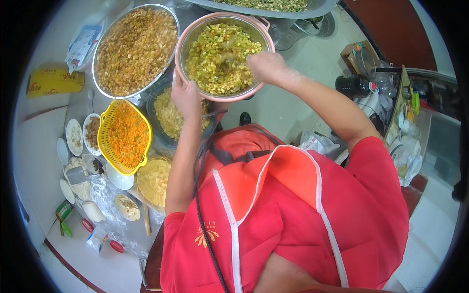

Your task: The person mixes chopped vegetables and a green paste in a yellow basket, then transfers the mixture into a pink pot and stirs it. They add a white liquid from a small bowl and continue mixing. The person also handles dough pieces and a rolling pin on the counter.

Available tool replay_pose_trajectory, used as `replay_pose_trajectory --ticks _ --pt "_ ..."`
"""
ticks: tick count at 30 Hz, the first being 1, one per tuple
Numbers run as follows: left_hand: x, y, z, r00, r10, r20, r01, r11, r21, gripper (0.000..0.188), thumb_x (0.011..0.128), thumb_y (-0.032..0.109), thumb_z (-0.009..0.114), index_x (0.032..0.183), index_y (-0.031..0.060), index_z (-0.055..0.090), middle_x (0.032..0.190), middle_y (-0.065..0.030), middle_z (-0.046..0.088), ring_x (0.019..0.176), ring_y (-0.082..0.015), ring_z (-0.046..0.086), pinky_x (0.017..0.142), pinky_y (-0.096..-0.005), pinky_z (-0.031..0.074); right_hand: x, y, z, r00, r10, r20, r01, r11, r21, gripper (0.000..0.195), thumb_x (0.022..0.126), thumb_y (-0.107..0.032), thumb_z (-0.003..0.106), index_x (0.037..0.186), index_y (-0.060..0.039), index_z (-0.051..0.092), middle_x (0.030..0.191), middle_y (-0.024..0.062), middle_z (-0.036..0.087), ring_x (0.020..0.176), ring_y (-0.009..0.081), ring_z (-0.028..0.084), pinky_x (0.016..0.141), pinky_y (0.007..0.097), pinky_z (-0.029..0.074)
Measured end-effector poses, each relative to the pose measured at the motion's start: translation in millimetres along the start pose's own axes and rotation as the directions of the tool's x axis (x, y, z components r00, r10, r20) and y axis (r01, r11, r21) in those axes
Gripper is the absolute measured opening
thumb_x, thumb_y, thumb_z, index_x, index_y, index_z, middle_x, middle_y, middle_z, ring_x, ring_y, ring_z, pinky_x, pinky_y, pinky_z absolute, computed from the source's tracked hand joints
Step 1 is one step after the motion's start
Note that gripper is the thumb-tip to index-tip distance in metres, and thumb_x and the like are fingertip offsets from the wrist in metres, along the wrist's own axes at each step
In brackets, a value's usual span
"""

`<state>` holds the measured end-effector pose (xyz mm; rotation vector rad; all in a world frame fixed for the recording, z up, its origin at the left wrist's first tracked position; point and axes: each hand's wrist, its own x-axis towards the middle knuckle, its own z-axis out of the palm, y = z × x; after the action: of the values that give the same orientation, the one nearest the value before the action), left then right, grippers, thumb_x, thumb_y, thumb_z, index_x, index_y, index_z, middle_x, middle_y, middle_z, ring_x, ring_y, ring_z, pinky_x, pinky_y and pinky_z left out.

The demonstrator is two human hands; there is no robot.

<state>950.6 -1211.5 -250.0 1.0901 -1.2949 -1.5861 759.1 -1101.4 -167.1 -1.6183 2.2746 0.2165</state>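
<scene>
A pink-rimmed basin (269, 44) with a grey, metal-looking inner wall holds chopped green and yellow filling (214, 45). My left hand (185, 93) grips its near left rim, thumb on top. My right hand (267, 67) is curled over the right side of the filling and blurred by motion. Whether it grips a utensil cannot be made out. Both hands appear to wear thin clear gloves. Partly behind my left forearm, a dark bowl (157, 133) contains pale yellow shreds (168, 113).
Left of the basin stands a large metal tray (96, 75) of diced brownish food. A yellow plastic basket (104, 126) of chopped orange food sits nearer, beside small dishes (75, 137) and a woven round mat (155, 179). A large metal basin (263, 13) lies beyond.
</scene>
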Motion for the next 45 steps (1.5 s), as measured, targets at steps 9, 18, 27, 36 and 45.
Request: replay_pose_trajectory --ticks 9,18,27,36,45 --pt "-3 6 0 0.999 -0.043 0.024 0.043 0.999 -0.010 0.062 0.078 -0.010 0.043 0.140 -0.0061 0.039 0.115 -0.0132 0.061 0.079 -0.0140 0.063 0.065 -0.0236 0.050 11 13 -8 0.983 0.071 -0.169 -0.071 0.997 0.009 0.014 0.081 -0.006 0.052 0.090 -0.0021 0.062 0.080 0.0203 0.067 0.080 0.0367 0.067 0.067 0.0476 0.054" --pt "2 -3 3 0.999 0.053 0.001 -0.053 0.996 -0.074 0.061 0.079 -0.010 0.044 0.140 -0.0041 0.041 0.111 -0.0127 0.063 0.079 -0.0133 0.064 0.062 -0.0241 0.050 14 27 -18 0.956 0.040 -0.291 -0.078 0.989 -0.123 0.013 0.080 -0.008 0.054 0.087 -0.0040 0.063 0.082 0.0169 0.068 0.078 0.0342 0.068 0.064 0.0467 0.054" --pt "-3 4 2 0.999 -0.016 0.028 0.019 0.993 -0.118 0.060 0.080 -0.009 0.043 0.139 -0.0032 0.042 0.107 -0.0116 0.064 0.072 -0.0106 0.062 0.056 -0.0220 0.048 -5 -2 6 0.975 -0.174 -0.137 0.170 0.985 -0.040 0.010 0.080 -0.007 0.052 0.084 -0.0017 0.060 0.075 0.0180 0.066 0.073 0.0350 0.067 0.061 0.0471 0.052" --pt "-1 3 1 0.999 -0.024 0.042 0.026 0.999 -0.047 0.060 0.080 -0.009 0.043 0.140 -0.0029 0.041 0.109 -0.0121 0.064 0.073 -0.0124 0.063 0.057 -0.0231 0.050 10 11 -4 0.959 -0.145 -0.243 0.113 0.983 -0.143 0.010 0.078 -0.008 0.057 0.086 -0.0036 0.060 0.073 0.0152 0.067 0.069 0.0332 0.068 0.057 0.0444 0.054" --pt "-5 9 4 0.998 -0.061 0.016 0.063 0.992 -0.107 0.055 0.079 -0.008 0.043 0.133 -0.0042 0.049 0.117 -0.0100 0.061 0.096 -0.0149 0.063 0.076 -0.0238 0.050 30 32 -19 0.966 -0.160 -0.203 0.113 0.967 -0.229 0.009 0.079 -0.009 0.055 0.086 -0.0066 0.061 0.074 0.0161 0.066 0.072 0.0339 0.068 0.060 0.0448 0.054"
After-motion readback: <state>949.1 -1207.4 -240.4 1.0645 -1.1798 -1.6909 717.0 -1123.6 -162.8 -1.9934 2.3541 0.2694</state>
